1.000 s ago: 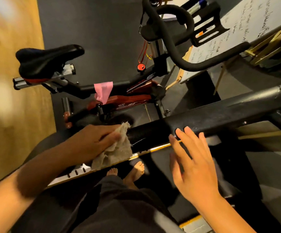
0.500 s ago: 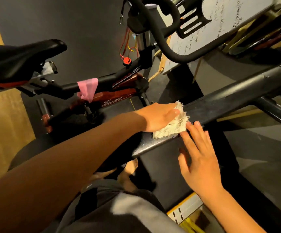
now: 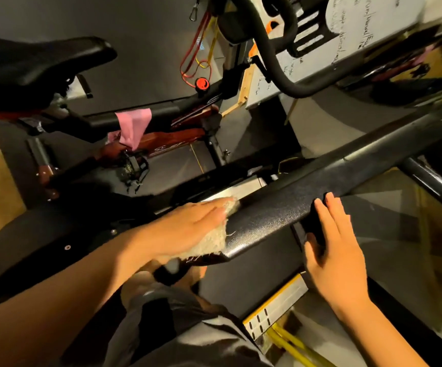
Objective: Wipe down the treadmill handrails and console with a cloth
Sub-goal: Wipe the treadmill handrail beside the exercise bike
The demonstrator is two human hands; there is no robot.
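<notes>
At the bottom of the frame, the person's dark shorts (image 3: pixel 188 340) sit nearest. A grey side strip (image 3: pixel 275 300) of the treadmill deck, edged in yellow, shows just to their right.

Above them, at centre, the left hand (image 3: pixel 188 229) lies flat with straight fingers on a frayed beige cloth (image 3: pixel 212 245). It presses the cloth onto the near end of the black handrail (image 3: pixel 320 192). The cloth drapes over that end and peeks out past the fingertips.

Right of centre, the right hand (image 3: pixel 333 250) is spread wide and holds nothing. Its fingertips touch the rail's lower edge, apart from the cloth.

The handrail climbs toward the right edge of the frame, where a thinner black tube (image 3: pixel 431 181) meets it.

Farther off stands an exercise bike, with its saddle (image 3: pixel 29 67) at upper left, a pink rag (image 3: pixel 135 123) hanging from the frame and a red knob (image 3: pixel 201 83) above. A handwritten whiteboard (image 3: pixel 360 27) fills the upper right.

The step in hand looks like wiping the handrail, starting at its near end. The next move probably calls for sliding the cloth up the rail under steady palm pressure, with the right hand shifting out of its path. The console is not in view, so it likely comes later.
</notes>
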